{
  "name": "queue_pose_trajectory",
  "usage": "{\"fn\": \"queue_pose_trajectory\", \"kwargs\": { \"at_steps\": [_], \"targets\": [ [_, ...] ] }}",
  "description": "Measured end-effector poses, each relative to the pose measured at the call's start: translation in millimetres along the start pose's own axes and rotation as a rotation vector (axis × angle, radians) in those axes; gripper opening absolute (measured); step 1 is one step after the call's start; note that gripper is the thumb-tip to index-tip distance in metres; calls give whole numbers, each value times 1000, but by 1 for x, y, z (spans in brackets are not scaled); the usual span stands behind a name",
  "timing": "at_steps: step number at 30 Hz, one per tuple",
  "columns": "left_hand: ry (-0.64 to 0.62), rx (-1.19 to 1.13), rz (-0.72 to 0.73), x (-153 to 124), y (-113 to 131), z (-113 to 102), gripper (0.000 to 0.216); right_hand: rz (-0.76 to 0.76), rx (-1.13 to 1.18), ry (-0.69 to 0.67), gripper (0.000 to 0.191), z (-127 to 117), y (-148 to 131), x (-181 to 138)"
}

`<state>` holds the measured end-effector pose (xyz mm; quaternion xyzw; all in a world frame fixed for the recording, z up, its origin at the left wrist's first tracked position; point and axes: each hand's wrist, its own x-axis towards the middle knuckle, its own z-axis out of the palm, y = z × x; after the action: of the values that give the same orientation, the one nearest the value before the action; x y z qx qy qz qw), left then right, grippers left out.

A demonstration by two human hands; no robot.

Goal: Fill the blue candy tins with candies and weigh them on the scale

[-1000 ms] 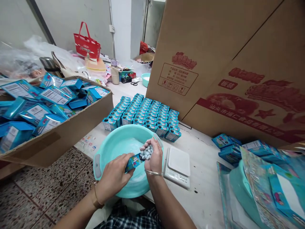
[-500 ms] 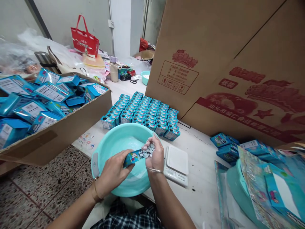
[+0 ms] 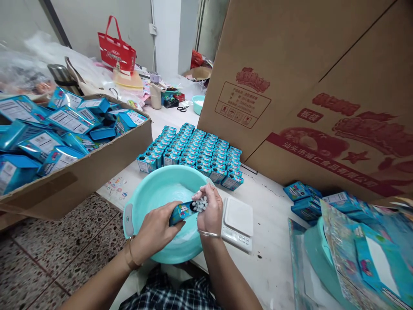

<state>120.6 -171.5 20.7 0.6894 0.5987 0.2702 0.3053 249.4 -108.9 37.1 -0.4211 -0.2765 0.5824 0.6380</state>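
Note:
My left hand [image 3: 160, 227] grips a small blue box [image 3: 182, 212], tilted with its opening facing right. Cupped at that opening, my right hand [image 3: 210, 207] holds a heap of small pale candies [image 3: 200, 204], some at the mouth of the box. White powder coats the fingertips of the right hand. Both hands are above a turquoise basin [image 3: 135, 196], whose inside bottom shows whitish powder. Just right of the right hand lies a white kitchen scale [image 3: 239, 217] with a bare platform.
Beyond the basin stand several rows of blue boxes [image 3: 193, 148]. A carton [image 3: 129, 146] at left is heaped with more boxes. Tall cardboard [image 3: 290, 86] rises behind. At right are stacked boxes [image 3: 306, 204], another basin [image 3: 318, 249] and plastic film. Scissors [image 3: 183, 109] lie farther back.
The pile of candies in my right hand looks smaller and more closely gathered at the box mouth. My right fingers have curled in more. The view has shifted slightly.

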Motion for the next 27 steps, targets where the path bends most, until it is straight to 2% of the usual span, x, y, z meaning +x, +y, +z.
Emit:
{"fn": "queue_pose_trajectory", "kwargs": {
  "at_steps": [3,6,10,15,19,23,27],
  "targets": [
    [2,34,19,0,-3,1,39,-1,-15,-3,25,0,-1,-1],
    [20,23,38,-1,-6,4,39,70,53,24,26,1,-3,1],
    [-25,15,56,1,-10,8,41,103,57,15,29,1,-5,3],
    [3,-55,6,6,-10,12,43,60,57,-31,27,1,-11,1],
    [-64,-150,14,6,-8,17,40,39,2,-93,26,-1,-18,0],
    [-3,-154,-11,8,-10,17,43,49,-29,-162,34,-2,-22,-3],
    [24,-198,-17,9,-10,17,44,-21,-35,-185,41,1,-24,-9]
  ]
}}
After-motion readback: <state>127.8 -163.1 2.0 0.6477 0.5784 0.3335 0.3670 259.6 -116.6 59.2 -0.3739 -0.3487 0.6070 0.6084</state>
